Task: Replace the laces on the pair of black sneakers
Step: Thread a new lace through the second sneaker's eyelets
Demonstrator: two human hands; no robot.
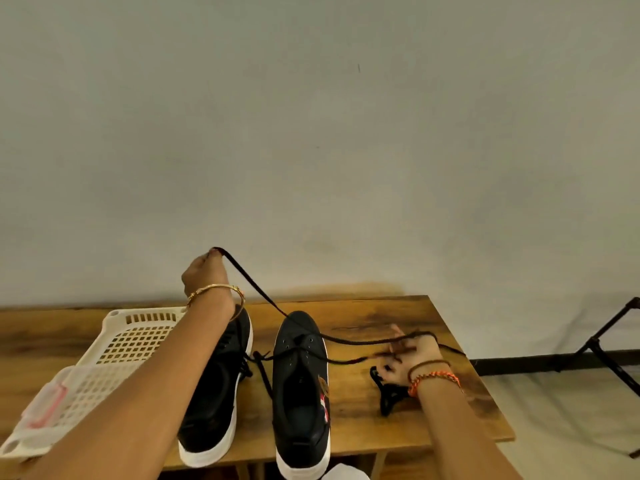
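Early going: left hand (204,277) pinches the lace (258,292) high, right hand (410,356) grips its other end, right sneaker (301,386) barely threaded, left sneaker (216,382) waiting.

A: Table (381,320): wood grain noted, warm brown, dull sheen. Basket (114,344) at lower left: cream plastic, perforated, matt.

B: Sneakers (301,386): smooth black uppers, leather-like, matt; white soles look rubbery. Lace (256,289): flat woven cloth, dark.

A: Bangle (211,289): shiny gold-coloured metal. Wrist threads (433,377) at right: braided cord, orange and brown. Wall (346,116): matt paint, slightly stained.
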